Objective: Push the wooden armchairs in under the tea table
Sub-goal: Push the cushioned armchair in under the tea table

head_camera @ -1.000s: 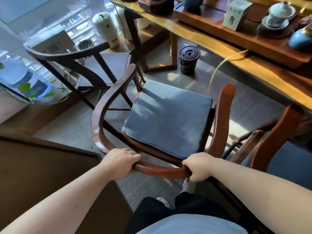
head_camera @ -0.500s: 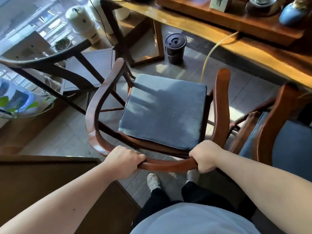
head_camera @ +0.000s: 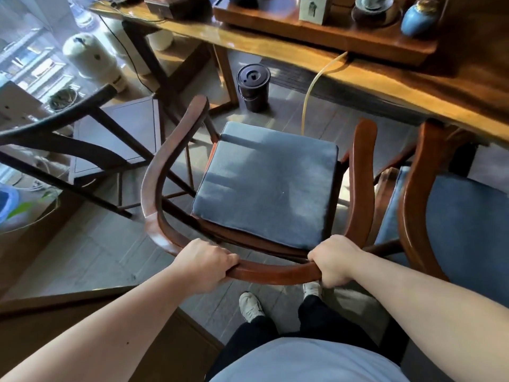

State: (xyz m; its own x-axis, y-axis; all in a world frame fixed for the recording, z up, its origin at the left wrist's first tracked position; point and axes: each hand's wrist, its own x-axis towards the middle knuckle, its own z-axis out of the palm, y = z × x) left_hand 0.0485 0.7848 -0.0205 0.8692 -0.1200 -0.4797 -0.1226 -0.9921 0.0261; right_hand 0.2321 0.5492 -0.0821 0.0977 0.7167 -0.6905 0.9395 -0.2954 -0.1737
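Note:
A wooden armchair [head_camera: 154,188] with a curved back rail and a grey-blue seat cushion [head_camera: 264,186] stands in front of me, facing the tea table [head_camera: 407,86]. My left hand [head_camera: 205,264] and my right hand [head_camera: 334,259] both grip the rear of its back rail. The chair's front lies short of the table edge. A second armchair [head_camera: 413,188] with a blue cushion stands at the right, its front under the table edge. A darker third chair [head_camera: 91,128] stands at the left.
A black lidded bucket [head_camera: 253,86] and a yellowish hose [head_camera: 311,92] sit on the floor under the table. A white canister [head_camera: 91,59] stands at the far left. A dark wooden cabinet [head_camera: 82,326] is at my lower left. Tea ware and a blue jar [head_camera: 420,16] crowd the tabletop.
Gripped by both hands, the armchair has turned to face the table more squarely and shifted toward it. My view has moved closer to the table.

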